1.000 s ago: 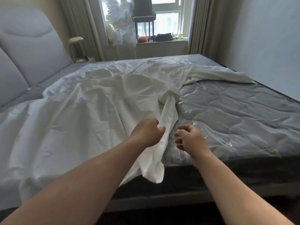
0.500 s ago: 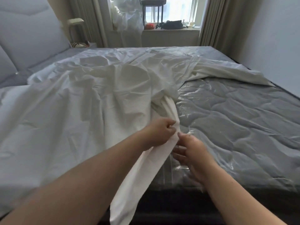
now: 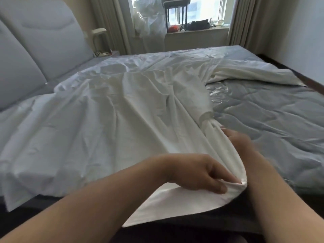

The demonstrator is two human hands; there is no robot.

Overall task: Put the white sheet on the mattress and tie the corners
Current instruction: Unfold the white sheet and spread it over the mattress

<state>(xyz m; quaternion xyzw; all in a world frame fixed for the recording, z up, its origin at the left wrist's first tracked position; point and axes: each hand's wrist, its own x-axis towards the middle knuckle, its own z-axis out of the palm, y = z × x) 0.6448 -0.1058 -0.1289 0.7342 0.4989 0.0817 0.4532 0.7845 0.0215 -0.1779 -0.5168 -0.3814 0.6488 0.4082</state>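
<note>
Head view: white sheet lay crumpled over the left and middle of the mattress, bunched toward its near edge, with one flap thrown across to the far right side. Right half of the mattress left bare, grey quilting under shiny plastic wrap. Left hand pinched a folded edge of the sheet at the near side, thumb and fingers closed on the fold. Right hand lay half hidden behind the gathered cloth, fingers up against it; hard to tell whether gripping or merely touching. Grey headboard stood at the left.

Likely trouble: slick plastic letting the sheet slide back once pulled; a tug on the wrong fold tightening the bunch instead of spreading it; corners left too short to tie.
</note>
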